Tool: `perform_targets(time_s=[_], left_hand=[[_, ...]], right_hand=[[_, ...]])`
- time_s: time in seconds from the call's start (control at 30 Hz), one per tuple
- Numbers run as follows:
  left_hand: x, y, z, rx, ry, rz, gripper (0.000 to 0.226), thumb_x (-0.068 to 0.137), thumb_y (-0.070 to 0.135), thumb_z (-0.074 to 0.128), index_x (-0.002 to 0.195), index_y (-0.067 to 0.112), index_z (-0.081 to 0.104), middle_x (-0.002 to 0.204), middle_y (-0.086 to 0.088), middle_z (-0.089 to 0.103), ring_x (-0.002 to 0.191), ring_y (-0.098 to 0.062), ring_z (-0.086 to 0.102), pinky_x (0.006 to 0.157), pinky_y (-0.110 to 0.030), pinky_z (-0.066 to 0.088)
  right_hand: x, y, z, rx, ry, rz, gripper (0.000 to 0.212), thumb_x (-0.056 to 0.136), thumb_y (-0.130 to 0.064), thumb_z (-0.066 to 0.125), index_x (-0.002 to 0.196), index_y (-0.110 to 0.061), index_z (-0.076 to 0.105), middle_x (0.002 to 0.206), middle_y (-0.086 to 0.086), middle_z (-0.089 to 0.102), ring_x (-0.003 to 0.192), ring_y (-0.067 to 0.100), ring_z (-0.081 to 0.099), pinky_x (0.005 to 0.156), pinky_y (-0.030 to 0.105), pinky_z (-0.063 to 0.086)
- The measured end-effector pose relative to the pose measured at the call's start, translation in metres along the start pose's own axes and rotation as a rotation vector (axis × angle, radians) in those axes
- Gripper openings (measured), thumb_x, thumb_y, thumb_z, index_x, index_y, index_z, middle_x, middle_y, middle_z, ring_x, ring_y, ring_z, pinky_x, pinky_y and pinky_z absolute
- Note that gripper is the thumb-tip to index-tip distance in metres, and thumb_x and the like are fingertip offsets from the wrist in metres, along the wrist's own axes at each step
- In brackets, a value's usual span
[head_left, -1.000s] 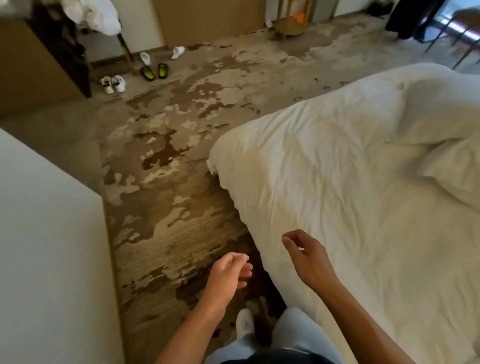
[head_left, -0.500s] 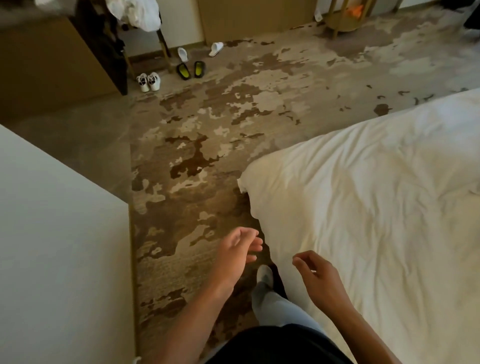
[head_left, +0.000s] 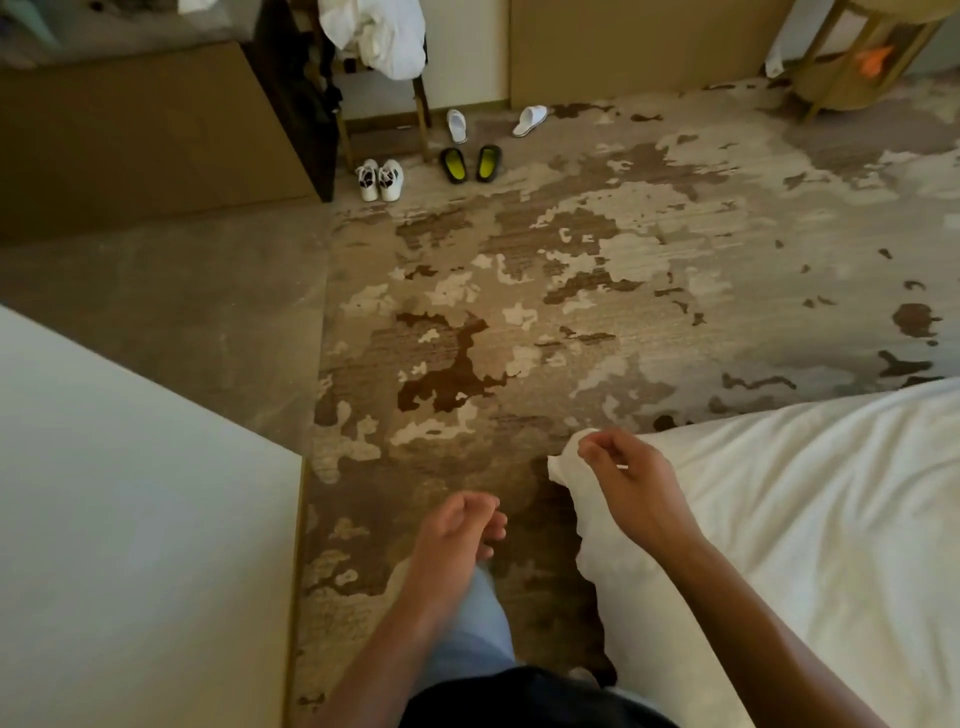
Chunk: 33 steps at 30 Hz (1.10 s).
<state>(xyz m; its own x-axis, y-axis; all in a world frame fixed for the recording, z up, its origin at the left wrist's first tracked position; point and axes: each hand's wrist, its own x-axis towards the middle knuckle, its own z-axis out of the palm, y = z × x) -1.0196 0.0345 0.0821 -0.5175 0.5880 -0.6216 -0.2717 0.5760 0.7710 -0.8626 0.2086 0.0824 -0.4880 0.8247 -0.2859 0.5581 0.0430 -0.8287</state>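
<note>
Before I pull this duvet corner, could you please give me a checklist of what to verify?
1. Right hand above the duvet corner: ok.
2. Right hand's grip on that corner: cannot tell; the fingers curl, but contact is unclear.
3. Left hand free: ok; it holds nothing, above the carpet.
4. Carpet nearby free of trip hazards: ok; the shoes lie far ahead.
5. Duvet smooth: not ok; it is wrinkled.
</note>
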Motion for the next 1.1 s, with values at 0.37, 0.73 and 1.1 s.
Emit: perform_targets(time_s=[0.37,0.73,1.1], left_hand=[[0.214,0.209,0.059,0.252,-0.325,0.144,0.021,0.101,0.043,0.056,0.097,0.031,0.073,0.091,0.010,0.077,0.090,-0.009,0.074,0.084,-0.033,0.060],[0.360,0.384,0.313,0.424,-0.748,0.297,0.022,0.097,0.041,0.059,0.096,0.025,0.074,0.094,0.001,0.079,0.090,-0.016,0.075,0.080,-0.034,0.061],[0.494,0.507,0.492,0.581,-0.759,0.278,0.018,0.102,0.026,0.059,0.093,0.021,0.075,0.091,-0.004,0.078,0.090,-0.023,0.075,0.076,-0.035,0.060]], right_hand=[[0.152,-0.039,-0.047,0.075,0.278,0.227,0.008,0.101,-0.040,0.061,0.103,-0.041,0.069,0.096,-0.021,0.072,0.095,-0.008,0.065,0.079,0.018,0.053],[0.282,0.044,-0.175,0.195,0.594,0.526,0.011,0.103,-0.037,0.060,0.104,-0.038,0.071,0.096,-0.017,0.073,0.091,-0.006,0.067,0.082,0.022,0.055],[0.478,0.074,-0.405,0.327,0.773,0.448,0.014,0.103,-0.041,0.059,0.102,-0.033,0.071,0.087,-0.010,0.073,0.078,0.006,0.071,0.069,0.029,0.059]])
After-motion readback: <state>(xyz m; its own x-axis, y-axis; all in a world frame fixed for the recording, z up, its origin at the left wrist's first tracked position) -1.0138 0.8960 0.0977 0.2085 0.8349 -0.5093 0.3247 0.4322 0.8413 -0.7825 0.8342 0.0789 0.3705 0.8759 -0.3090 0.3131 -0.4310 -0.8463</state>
